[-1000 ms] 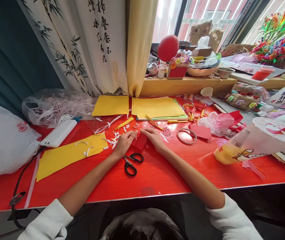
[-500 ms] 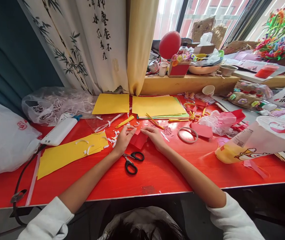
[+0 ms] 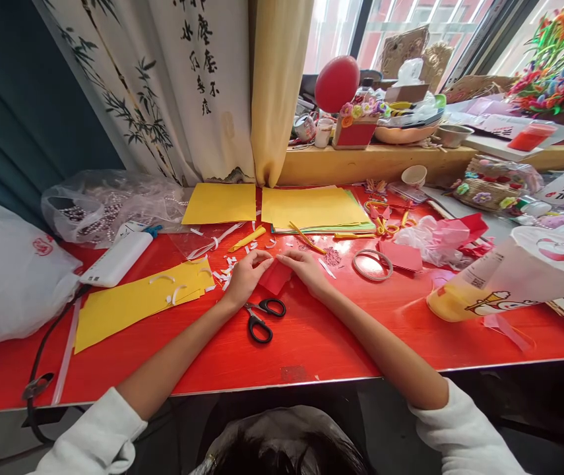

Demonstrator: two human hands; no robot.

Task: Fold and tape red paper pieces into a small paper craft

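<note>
Between my two hands is a small folded piece of red paper (image 3: 276,277), held just above the red table. My left hand (image 3: 248,276) pinches its upper left edge with thumb and fingers. Its upper right edge is gripped by my right hand (image 3: 305,269), the two sets of fingertips almost meeting. Part of the paper is hidden behind the fingers. Black-handled scissors (image 3: 262,318) lie on the table just below my left hand, their blades partly covered by it. White paper scraps (image 3: 223,272) are scattered left of that hand.
Yellow paper strips (image 3: 128,303) lie at the left, yellow sheets (image 3: 316,208) at the back. To the right are a roll of tape (image 3: 372,265), red paper squares (image 3: 400,256) and a large drink cup (image 3: 489,284). A white plastic bag (image 3: 9,277) sits far left.
My fingertips have drawn slightly closer together along the paper's top edge, and the left fingers have curled in more. The scissors and other things lie as before.
</note>
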